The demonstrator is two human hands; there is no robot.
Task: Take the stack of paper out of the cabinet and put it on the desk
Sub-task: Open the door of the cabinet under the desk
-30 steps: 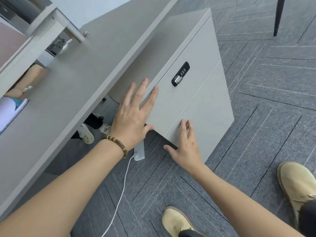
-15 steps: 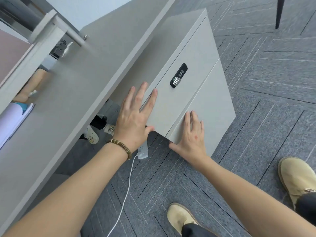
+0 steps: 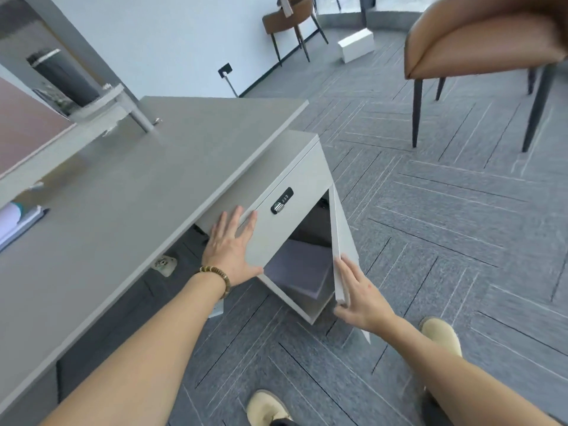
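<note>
Grey cabinet (image 3: 285, 186) stands under the grey desk's (image 3: 129, 192) right edge; flat paper stack (image 3: 299, 269) lies inside, behind the swung-open door (image 3: 344, 241).

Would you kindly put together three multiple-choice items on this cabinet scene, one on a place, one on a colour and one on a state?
1. Where does the stack of paper lie?
A. on the desk
B. inside the cabinet's lower compartment
C. on the floor

2. What colour are the chair seats?
A. brown
B. green
C. white

3. How is the cabinet door?
A. shut
C. removed
B. swung open

Answers: 1 B, the stack shows through the opening of the cabinet, under the locked drawer. 2 A, the near chair and the far one are brown. 3 B, the right hand holds the door's free edge out from the cabinet while the left hand lies flat on the drawer front.
</note>
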